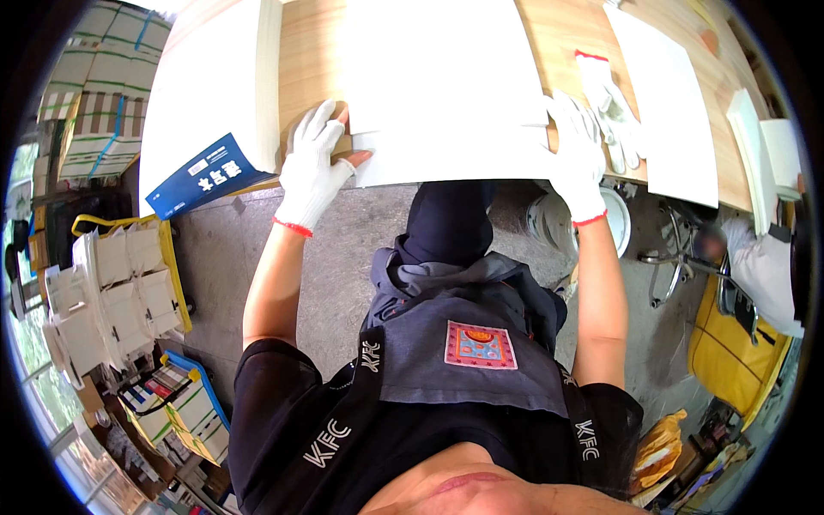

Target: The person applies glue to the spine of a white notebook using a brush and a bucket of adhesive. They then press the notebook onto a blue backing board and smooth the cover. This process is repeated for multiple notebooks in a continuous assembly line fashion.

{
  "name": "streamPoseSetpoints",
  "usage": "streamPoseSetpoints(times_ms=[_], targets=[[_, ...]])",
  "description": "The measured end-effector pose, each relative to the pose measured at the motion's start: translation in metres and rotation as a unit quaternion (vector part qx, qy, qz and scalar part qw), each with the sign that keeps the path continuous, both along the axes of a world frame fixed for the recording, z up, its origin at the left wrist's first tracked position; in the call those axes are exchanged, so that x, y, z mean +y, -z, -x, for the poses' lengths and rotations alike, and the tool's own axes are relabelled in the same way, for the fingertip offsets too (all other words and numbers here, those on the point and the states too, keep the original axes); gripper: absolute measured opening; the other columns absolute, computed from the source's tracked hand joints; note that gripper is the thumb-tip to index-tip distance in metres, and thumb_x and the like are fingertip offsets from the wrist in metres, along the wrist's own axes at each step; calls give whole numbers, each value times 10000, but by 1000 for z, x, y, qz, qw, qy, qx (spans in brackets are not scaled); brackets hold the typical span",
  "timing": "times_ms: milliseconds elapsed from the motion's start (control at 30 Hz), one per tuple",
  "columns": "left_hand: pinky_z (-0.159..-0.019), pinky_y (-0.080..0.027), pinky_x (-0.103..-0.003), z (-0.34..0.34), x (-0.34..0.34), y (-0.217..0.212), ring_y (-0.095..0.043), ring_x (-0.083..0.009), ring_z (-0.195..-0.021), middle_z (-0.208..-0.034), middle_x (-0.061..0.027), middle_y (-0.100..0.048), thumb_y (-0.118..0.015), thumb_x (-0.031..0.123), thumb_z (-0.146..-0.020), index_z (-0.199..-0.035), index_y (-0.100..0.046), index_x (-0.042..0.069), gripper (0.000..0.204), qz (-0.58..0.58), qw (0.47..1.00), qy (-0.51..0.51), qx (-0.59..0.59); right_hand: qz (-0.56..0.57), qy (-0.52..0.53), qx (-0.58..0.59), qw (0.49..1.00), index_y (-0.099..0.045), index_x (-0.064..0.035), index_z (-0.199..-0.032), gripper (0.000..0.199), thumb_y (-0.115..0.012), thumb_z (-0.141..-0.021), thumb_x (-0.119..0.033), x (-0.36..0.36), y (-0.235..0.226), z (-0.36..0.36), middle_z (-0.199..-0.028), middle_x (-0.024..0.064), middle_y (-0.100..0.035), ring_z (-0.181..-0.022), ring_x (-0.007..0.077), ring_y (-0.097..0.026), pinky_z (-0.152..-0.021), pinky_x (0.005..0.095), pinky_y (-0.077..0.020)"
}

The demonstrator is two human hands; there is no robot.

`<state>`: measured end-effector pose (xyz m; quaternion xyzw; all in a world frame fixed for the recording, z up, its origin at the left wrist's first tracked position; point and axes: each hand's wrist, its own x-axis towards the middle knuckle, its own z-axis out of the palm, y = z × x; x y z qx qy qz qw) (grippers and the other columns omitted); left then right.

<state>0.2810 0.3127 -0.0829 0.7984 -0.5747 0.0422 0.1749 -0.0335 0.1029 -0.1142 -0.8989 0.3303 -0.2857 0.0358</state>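
A large white sheet (446,86) lies on the wooden table (305,69) in front of me. My left hand (313,167), in a white knit glove with a bare fingertip, presses the sheet's folded near-left edge at the table's rim. My right hand (577,159), gloved the same way, lies flat on the sheet's near-right corner. Neither hand lifts the sheet.
A stack of white sheets (210,94) with a blue booklet (202,176) sits at left. A spare white glove (611,107) and more white sheets (674,112) lie at right. White folded boxes (120,292) fill a yellow bin on the floor. Another person (764,262) stands at far right.
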Motion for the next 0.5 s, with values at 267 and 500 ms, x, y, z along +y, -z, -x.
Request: streamPoseSetpoints(times_ms=[267, 500], targets=[[-958, -446, -389, 35, -21, -47, -533, -263, -1137, -1191, -31, -550, -888, 352, -529, -1260, -575, 181, 814, -54, 981, 187, 9, -4, -6, -30, 1000, -536, -65, -1328, 675, -756, -778, -386, 1, -8, -3, -1330, 145, -567, -1246, 340, -506, -1076, 464, -358], [-943, -454, -396, 32, -27, -55, -538, -248, -1136, -1174, -9, -563, -880, 371, -516, -1249, -593, 191, 808, -100, 978, 183, 10, -3, -7, -26, 1000, -540, -75, -1328, 687, -750, -778, -428, 2, -8, -2, -1329, 141, -568, -1251, 337, -500, -1080, 462, -356]])
